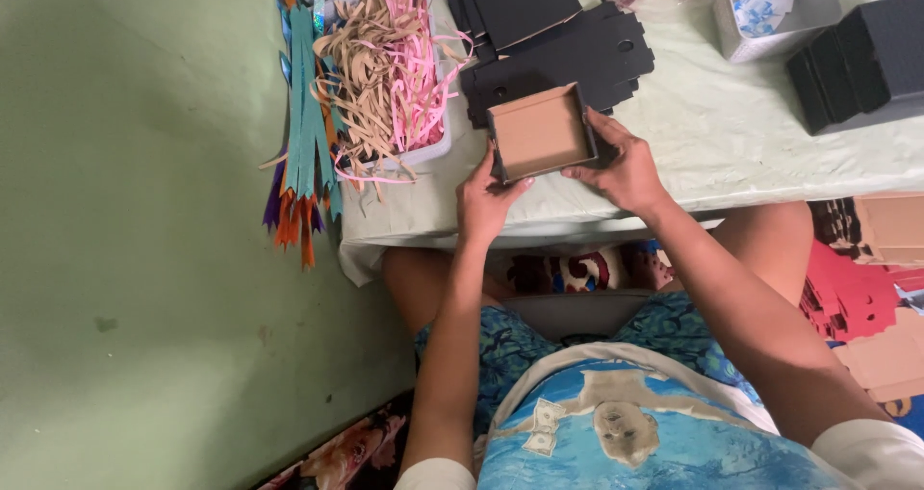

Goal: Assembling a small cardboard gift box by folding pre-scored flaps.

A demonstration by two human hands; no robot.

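Observation:
A small open box (541,130), black outside and brown cardboard inside, is held over the near edge of a low table (731,143) covered with a pale green cloth. My left hand (484,197) grips its near left corner. My right hand (621,161) grips its right side. Just behind the box lies a stack of flat black box blanks (563,42).
A white tray (438,148) of tan and pink paper shreds sits left of the box. Teal, orange and purple ribbons (300,124) hang off the table's left end. A white box (770,9) and stacked black boxes (866,57) stand at the right. Green floor lies left.

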